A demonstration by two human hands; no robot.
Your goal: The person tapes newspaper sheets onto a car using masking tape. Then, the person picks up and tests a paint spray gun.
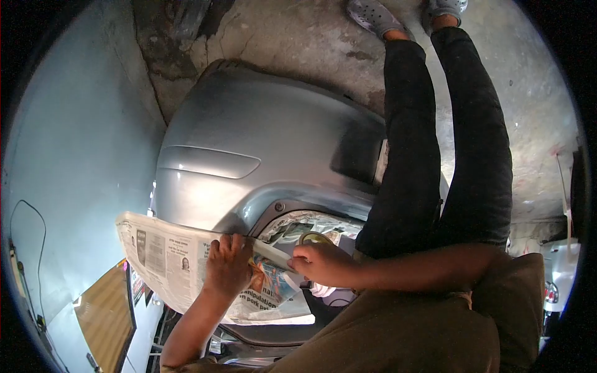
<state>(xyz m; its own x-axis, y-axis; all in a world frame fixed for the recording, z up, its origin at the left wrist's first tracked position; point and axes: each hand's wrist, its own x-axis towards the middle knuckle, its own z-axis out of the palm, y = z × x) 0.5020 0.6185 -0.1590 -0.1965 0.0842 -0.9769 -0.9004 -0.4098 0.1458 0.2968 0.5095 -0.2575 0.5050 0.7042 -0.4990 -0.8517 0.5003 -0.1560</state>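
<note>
A brown shirt [398, 329] is nearest; past it curves a silver car panel [267, 124], newspaper [158, 252] lying along its edge. The left hand [229, 266] presses that paper, its grip closed or not, I can't tell; the right hand [323, 264] pinches a pale strip [272, 253] beside a yellowish ring [316, 235]

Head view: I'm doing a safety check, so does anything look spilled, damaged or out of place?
The concrete floor at the top looks worn: it shows cracks and dark patches, though I cannot tell stain from spill. The newspaper against the silver car body is unusual but seems deliberately placed.
</note>
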